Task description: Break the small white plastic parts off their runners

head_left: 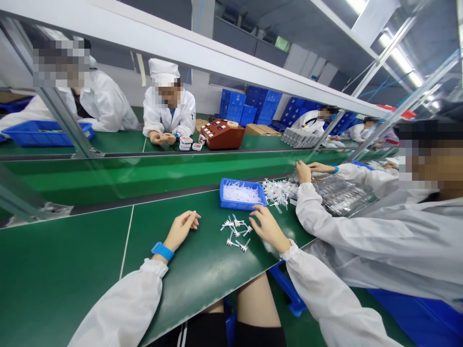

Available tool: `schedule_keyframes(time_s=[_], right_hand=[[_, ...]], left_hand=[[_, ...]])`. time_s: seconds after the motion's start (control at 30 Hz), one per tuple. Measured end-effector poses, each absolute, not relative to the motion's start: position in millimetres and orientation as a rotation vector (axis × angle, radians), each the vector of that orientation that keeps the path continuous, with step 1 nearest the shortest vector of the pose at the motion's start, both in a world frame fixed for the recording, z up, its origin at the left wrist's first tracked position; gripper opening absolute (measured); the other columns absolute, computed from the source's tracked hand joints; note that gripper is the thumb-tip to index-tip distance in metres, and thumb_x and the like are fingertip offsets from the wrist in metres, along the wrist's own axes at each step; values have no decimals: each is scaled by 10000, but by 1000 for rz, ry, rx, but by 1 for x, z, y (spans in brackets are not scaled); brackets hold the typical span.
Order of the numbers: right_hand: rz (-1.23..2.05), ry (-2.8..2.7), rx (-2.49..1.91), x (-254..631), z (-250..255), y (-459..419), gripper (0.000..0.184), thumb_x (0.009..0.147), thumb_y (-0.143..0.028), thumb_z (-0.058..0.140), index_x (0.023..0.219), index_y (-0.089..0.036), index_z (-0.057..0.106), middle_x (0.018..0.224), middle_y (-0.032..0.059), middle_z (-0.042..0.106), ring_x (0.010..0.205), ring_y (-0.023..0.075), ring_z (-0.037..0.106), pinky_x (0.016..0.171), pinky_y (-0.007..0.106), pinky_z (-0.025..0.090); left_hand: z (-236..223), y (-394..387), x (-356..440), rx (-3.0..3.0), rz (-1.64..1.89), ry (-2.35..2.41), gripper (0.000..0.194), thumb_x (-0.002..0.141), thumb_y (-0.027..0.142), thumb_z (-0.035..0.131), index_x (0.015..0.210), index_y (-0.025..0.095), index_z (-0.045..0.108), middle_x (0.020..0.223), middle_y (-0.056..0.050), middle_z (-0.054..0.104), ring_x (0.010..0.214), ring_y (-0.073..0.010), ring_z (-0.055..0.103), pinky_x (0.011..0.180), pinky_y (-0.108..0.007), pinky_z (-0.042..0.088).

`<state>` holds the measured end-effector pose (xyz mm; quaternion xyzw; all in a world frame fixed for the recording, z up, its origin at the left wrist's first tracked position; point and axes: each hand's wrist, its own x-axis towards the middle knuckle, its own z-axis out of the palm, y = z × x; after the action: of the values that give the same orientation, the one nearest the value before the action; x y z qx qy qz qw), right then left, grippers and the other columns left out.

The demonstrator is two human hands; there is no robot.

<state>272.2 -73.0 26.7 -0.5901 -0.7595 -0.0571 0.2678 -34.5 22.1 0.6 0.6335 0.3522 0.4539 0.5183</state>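
Note:
My left hand (pixel 182 228) is over the green tabletop (pixel 195 274), thumb pressed against curled fingers. Whatever it may hold is too small or hidden to make out. A blue band (pixel 162 251) circles that wrist. My right hand (pixel 267 226) hovers palm down with its fingers apart, just right of a loose group of small white plastic parts with thin clear stems (pixel 237 233). Nothing shows between its fingers. Right behind this hand stands a blue tray (pixel 238 206) holding many thin, whitish pieces (pixel 240 192).
More white stemmed parts (pixel 280 192) are heaped right of the tray. A co-worker's hands (pixel 306 172) work beside clear bagged pieces (pixel 340 193). Across the green conveyor channel (pixel 162 176), another person (pixel 170 106) sits near a red-brown machine (pixel 222 134). A metal post (pixel 60 106) rises at left.

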Motion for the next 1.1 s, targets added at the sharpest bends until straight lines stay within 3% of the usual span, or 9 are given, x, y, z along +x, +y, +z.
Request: schedule_keyframes(time_s=[0.33,0.5,0.67,0.83,0.97,1.1], right_hand=[[258,-1871,-1586,274,-7,-92,215,871,-400,559,838,-197,497,1001,61,574,965,210,530,890,384,420],[465,-1623,-1553,278,10,-89,269,869,-460,530,833,-194,504,757,-6,570,693,147,550,665,274,445],[579,-1696,-1425,241,37,-83,285,870,-470,526,869,-186,552,741,0,614,652,132,572,617,246,435],[532,-1961,-1341,188,42,-65,250,914,-436,483,941,-199,560,702,-9,645,604,122,578,582,218,385],[428,-2096,-1371,167,32,-54,202,936,-382,470,972,-203,556,675,-15,651,605,127,593,595,211,364],[370,-2141,-1418,171,41,-49,197,950,-357,447,973,-201,564,673,-12,641,607,131,591,586,214,352]], left_hand=[[2,19,-34,1586,1014,870,385,833,516,517,799,149,628,656,-10,578,585,-137,570,603,-262,472],[0,13,-30,1670,1022,869,330,836,473,535,819,158,632,678,-12,589,596,-138,576,610,-261,478],[-2,-7,-11,1714,1011,798,264,841,411,553,916,173,640,757,-24,629,691,-158,613,687,-278,504],[-6,-21,3,1763,881,684,255,820,360,599,995,181,649,889,-51,683,799,-183,636,771,-300,502],[-4,-18,-2,1734,867,715,226,822,372,590,827,158,662,728,-31,654,697,-166,609,679,-270,497],[-2,-14,-5,1660,847,735,238,814,383,600,809,153,663,699,-22,643,666,-151,597,672,-260,493]])
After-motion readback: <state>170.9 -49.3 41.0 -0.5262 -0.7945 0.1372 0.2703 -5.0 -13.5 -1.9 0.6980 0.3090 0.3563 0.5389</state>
